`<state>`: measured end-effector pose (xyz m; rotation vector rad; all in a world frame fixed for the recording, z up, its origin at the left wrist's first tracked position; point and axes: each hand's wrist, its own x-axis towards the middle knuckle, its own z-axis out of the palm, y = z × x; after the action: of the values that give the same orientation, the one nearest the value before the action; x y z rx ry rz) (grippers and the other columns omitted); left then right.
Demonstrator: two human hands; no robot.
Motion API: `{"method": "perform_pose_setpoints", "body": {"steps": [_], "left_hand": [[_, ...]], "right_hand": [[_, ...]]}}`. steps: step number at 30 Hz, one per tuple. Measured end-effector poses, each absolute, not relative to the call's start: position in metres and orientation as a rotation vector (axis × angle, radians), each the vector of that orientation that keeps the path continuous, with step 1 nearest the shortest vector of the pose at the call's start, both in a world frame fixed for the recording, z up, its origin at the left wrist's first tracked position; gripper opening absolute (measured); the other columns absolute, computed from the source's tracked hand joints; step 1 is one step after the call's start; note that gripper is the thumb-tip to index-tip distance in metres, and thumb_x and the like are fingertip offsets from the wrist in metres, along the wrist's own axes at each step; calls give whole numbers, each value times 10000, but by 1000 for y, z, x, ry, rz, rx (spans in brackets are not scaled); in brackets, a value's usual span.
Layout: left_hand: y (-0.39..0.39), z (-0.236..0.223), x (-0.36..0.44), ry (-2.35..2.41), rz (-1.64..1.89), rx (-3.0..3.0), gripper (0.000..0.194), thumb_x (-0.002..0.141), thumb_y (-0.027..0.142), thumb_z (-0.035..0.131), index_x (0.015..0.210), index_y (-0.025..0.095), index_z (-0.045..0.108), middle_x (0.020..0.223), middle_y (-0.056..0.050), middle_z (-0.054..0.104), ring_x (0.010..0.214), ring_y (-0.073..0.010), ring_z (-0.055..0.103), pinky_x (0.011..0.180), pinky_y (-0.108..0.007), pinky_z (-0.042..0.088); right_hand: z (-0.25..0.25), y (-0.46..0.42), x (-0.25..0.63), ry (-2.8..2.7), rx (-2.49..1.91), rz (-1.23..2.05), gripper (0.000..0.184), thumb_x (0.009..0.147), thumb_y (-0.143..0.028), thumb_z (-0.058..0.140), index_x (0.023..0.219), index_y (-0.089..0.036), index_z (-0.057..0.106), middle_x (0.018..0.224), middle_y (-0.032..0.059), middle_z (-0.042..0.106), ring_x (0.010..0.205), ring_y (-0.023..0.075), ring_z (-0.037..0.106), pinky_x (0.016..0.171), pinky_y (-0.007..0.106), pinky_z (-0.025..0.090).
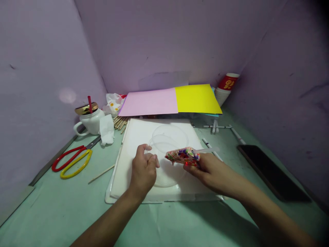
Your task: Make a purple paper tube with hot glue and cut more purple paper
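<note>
The person's right hand [202, 165] is clasped around a multicoloured, flower-patterned glue gun [180, 156]; the left hand [144, 169] pinches a clear, round plastic disc [166, 176] over white paper sheets [123, 179]. Beyond lie pink [151, 102] and yellow cards [197, 99].

Obstacles: scissors [84, 148] left, phone [272, 173] right

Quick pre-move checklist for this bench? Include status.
1. Glue gun gripped in right hand: ok.
2. Glue stick loaded: ok, its tail sticks out of the gun's rear.
3. Gun hot enough: cannot tell; a red light is lit, but heat doesn't show.
4. Clear disc steadied: ok, left hand is at its rim.
5. Discs apart: not ok if you want them separate; the second disc overlaps it in view.
6. Scissors out of the way: ok, off to the left.
</note>
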<state>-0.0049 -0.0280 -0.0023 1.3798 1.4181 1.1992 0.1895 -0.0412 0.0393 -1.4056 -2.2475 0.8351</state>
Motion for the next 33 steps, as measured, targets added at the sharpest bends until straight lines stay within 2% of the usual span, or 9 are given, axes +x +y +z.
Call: {"method": "perform_pose_setpoints", "body": {"steps": [6,11,14,16,18,20,25,29,33], "left_hand": [[-27,-4,-7,1397,1164,1422,159,791,238,469,932,223,397,538,74,556,438,-107,471,465,-208,362],[-27,-7,-7,1387,1204,1472,152,793,243,459,934,216,406,533,69,552,444,-107,470,468,-209,352],[-27,-8,-8,1371,1198,1501,155,802,247,451,944,218,396,535,75,544,436,-103,457,460,-207,346],[-28,-9,-8,1365,1202,1528,156,806,243,447,951,218,394,538,75,543,449,-105,465,469,-207,350],[-29,-11,-9,1355,1212,1547,159,809,238,445,958,218,394,541,76,542,463,-106,473,477,-206,354],[-30,-12,-9,1342,1221,1558,162,812,236,443,965,220,393,546,76,542,467,-105,476,477,-204,356],[-29,-12,-10,1313,1258,1588,160,815,229,443,967,222,394,552,79,552,427,-94,448,447,-197,337],[-35,-6,-9,1289,1356,1702,180,817,220,458,988,214,402,551,81,564,397,-85,427,430,-196,323],[-43,3,-6,1229,1489,1823,180,831,215,443,1010,201,441,534,79,535,427,-93,472,458,-200,358]], "right_hand": [[41,-41,190,-2245,-1438,871,346,884,-264,455,1201,-318,584,1211,-12,623,1103,221,572,941,347,457],[39,-39,190,-2153,-1523,953,277,881,-366,461,1043,-259,657,918,22,706,805,211,647,669,290,517],[37,-37,190,-1994,-1617,1100,264,856,-399,499,838,-195,667,627,16,639,542,149,572,471,229,430],[39,-36,188,-1825,-1723,1265,282,843,-392,522,719,-160,625,458,-21,510,400,95,448,385,197,334],[41,-35,184,-1628,-1840,1422,299,841,-377,531,652,-149,564,387,-54,410,335,62,346,341,179,257],[44,-36,181,-1457,-1922,1516,316,833,-381,545,615,-156,509,375,-66,384,313,49,312,317,172,215],[44,-44,177,-1087,-1839,1716,348,833,-389,537,582,-167,443,421,-58,410,310,40,323,300,157,209],[43,-54,178,-773,-1654,1894,360,866,-379,487,590,-149,463,456,-57,400,315,20,282,301,141,169],[41,-64,181,-529,-1347,2078,267,834,-354,519,674,-141,510,521,-54,417,346,13,268,311,134,143]]}}
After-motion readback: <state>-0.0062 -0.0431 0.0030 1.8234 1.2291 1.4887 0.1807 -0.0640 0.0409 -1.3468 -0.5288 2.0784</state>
